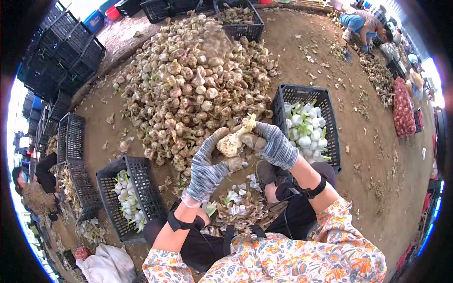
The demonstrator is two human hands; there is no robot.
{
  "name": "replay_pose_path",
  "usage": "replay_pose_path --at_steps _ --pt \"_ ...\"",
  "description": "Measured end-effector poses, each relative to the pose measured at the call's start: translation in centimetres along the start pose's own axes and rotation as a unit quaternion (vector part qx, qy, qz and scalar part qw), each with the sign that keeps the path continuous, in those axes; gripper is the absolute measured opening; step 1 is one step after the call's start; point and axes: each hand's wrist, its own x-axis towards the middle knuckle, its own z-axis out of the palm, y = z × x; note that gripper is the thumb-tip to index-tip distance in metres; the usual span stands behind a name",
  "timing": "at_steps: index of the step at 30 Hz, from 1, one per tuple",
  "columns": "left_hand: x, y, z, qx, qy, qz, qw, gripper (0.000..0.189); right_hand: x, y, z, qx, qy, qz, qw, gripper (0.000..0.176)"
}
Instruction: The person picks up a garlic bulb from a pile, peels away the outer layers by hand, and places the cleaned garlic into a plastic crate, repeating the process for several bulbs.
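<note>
Both my hands wear grey striped gloves and meet in front of me over a dirty garlic bulb (231,143). My left hand (207,165) grips the bulb from below and the left. My right hand (273,144) closes on its top end near the pale stalk (247,123). Beyond the hands lies a big heap of unpeeled garlic (193,80). Peelings and skins (236,200) lie on the ground between my knees.
A black crate of white cleaned bulbs (325,101) stands to my right, another crate (106,188) to my left. Empty black crates (66,52) are stacked at the back left. A person (365,26) crouches at the far right, another (33,186) at the left edge. A red mesh sack (403,108) lies right.
</note>
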Motion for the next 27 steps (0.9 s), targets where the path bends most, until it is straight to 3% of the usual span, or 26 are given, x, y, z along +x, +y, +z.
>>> replay_pose_path --at_steps 2,4,6,8,11,12,14,15,16,17,18,19,20,21,22,23,24,25,26,27 --pt "0.3 0.3 -0.3 -0.150 -0.048 -0.087 0.984 0.065 -0.2 -0.1 0.0 0.012 0.004 0.005 1.000 0.024" --pt "0.5 -0.1 -0.1 -0.194 -0.053 -0.114 0.973 0.064 -0.1 0.9 0.1 0.021 0.041 -0.100 0.994 0.024" --pt "0.4 -0.7 -0.1 -0.396 -0.074 -0.170 0.899 0.060 -0.4 0.7 -0.1 0.012 0.036 -0.092 0.995 0.026" --pt "0.3 -0.7 -0.1 -0.419 -0.102 -0.171 0.886 0.057 -0.9 0.1 0.0 0.096 0.032 -0.021 0.995 0.028" --pt "0.3 -1.2 0.3 -0.430 0.009 -0.254 0.866 0.057 -0.6 1.1 0.5 0.045 0.033 -0.009 0.998 0.029" --pt "0.3 -1.6 0.1 -0.430 0.009 -0.256 0.866 0.057 -0.6 1.4 0.8 0.045 0.033 -0.007 0.998 0.029" --pt "0.5 -1.9 -0.1 -0.446 0.004 -0.268 0.854 0.053 -0.4 1.5 1.4 0.106 0.053 -0.002 0.993 0.027" --pt "0.5 -1.7 0.2 -0.442 -0.006 -0.231 0.867 0.049 -0.4 0.5 1.6 0.207 0.045 0.053 0.976 0.027" --pt "0.2 -2.7 0.2 -0.243 0.005 -0.101 0.965 0.050 -0.2 1.0 1.5 0.154 0.038 0.041 0.986 0.028" --pt "0.0 -3.7 0.3 -0.013 0.069 0.009 0.997 0.051 -0.1 1.2 1.6 0.183 0.037 0.055 0.981 0.032" --pt "0.3 -4.1 0.0 -0.016 0.068 0.004 0.998 0.051 0.0 1.6 2.2 0.181 0.059 0.000 0.982 0.035" --pt "0.7 -4.6 -0.3 -0.020 0.067 0.000 0.998 0.051 0.0 1.0 2.2 0.135 0.084 0.028 0.987 0.025" --pt "0.7 -1.5 0.7 -0.302 0.030 -0.166 0.938 0.052 0.6 3.8 3.0 0.205 0.088 -0.005 0.975 0.037" --pt "0.9 -2.6 -0.1 -0.192 0.026 -0.122 0.974 0.059 0.2 2.0 2.8 0.146 0.113 0.062 0.981 0.036" --pt "1.1 -3.7 -0.6 -0.079 0.029 -0.065 0.994 0.067 0.9 3.9 3.5 0.219 0.118 0.005 0.969 0.034" --pt "0.8 -3.5 0.6 0.030 0.049 -0.002 0.998 0.070 0.5 3.2 3.4 0.214 0.108 0.020 0.971 0.033" --pt "0.3 -2.9 1.8 0.141 0.078 0.064 0.985 0.073 1.2 5.2 3.9 0.066 0.131 -0.027 0.989 0.034" --pt "0.0 -2.4 2.3 0.171 0.086 0.068 0.979 0.072 0.5 3.9 3.8 0.126 0.109 0.010 0.986 0.028" --pt "0.2 -3.6 1.6 0.299 0.125 0.109 0.940 0.068 -0.1 2.7 3.7 0.186 0.081 0.046 0.978 0.023" --pt "0.0 -3.8 1.4 0.269 0.116 0.097 0.951 0.066 -0.2 2.7 3.8 0.131 0.088 0.065 0.985 0.019"
